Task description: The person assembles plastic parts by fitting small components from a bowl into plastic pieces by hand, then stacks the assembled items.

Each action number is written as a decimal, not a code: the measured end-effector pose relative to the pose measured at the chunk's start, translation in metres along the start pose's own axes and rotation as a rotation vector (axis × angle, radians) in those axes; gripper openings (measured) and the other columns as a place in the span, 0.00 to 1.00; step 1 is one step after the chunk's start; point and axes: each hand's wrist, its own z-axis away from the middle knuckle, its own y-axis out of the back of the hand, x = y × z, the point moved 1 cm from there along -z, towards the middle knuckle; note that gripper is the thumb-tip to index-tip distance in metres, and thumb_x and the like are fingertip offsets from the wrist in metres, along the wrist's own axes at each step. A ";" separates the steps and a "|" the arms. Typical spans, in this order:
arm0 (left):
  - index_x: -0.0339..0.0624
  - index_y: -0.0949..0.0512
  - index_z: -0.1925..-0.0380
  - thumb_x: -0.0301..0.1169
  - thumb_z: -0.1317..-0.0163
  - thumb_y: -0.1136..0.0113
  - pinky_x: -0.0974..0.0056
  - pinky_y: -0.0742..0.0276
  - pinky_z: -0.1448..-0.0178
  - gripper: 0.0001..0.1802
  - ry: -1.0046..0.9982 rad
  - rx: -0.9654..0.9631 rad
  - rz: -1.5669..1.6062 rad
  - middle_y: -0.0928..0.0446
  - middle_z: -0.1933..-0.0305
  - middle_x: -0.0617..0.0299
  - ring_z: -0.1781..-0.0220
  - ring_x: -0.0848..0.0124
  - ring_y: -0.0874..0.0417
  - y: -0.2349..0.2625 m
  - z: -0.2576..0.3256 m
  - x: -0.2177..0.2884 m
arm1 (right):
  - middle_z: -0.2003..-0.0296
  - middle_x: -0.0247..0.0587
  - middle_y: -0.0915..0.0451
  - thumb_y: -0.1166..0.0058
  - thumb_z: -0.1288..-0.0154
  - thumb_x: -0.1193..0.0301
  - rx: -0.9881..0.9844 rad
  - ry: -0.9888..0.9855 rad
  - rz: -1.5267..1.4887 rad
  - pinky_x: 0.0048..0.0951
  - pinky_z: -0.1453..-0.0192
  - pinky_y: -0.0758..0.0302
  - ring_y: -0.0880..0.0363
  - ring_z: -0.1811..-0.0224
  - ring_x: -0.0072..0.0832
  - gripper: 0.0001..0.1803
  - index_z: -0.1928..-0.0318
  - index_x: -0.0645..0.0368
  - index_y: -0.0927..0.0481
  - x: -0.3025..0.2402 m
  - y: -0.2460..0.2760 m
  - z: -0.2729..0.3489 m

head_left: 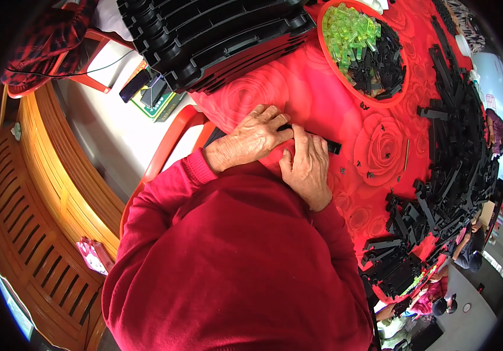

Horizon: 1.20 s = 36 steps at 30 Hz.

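left hand, right hand | grip: both pinching black strip | strip's middle covered, full shape unclear

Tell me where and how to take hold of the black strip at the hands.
Probably pinch the black strip by its exposed right end, coming from the right: that narrow end juts out past the right hand, which covers part of the strip.
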 end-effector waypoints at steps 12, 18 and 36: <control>0.37 0.26 0.58 0.29 0.53 0.32 0.51 0.33 0.39 0.21 0.079 0.183 -0.017 0.26 0.51 0.53 0.47 0.57 0.26 0.009 0.020 -0.001 | 0.56 0.48 0.22 0.47 0.49 0.79 0.204 0.014 -0.127 0.43 0.45 0.31 0.25 0.53 0.45 0.29 0.43 0.67 0.33 0.012 0.029 0.014; 0.35 0.28 0.52 0.30 0.54 0.30 0.53 0.32 0.40 0.28 0.182 0.207 0.014 0.27 0.49 0.53 0.46 0.54 0.26 0.010 0.027 -0.007 | 0.52 0.50 0.23 0.45 0.50 0.81 0.270 -0.274 -0.175 0.43 0.42 0.34 0.27 0.49 0.44 0.31 0.42 0.66 0.34 0.046 0.030 0.028; 0.37 0.26 0.52 0.34 0.55 0.30 0.54 0.31 0.44 0.28 0.215 0.205 0.000 0.26 0.51 0.54 0.49 0.56 0.26 0.001 0.022 -0.010 | 0.57 0.49 0.21 0.52 0.42 0.84 0.416 -0.548 -0.215 0.33 0.46 0.27 0.22 0.55 0.35 0.20 0.47 0.69 0.29 0.088 0.032 0.056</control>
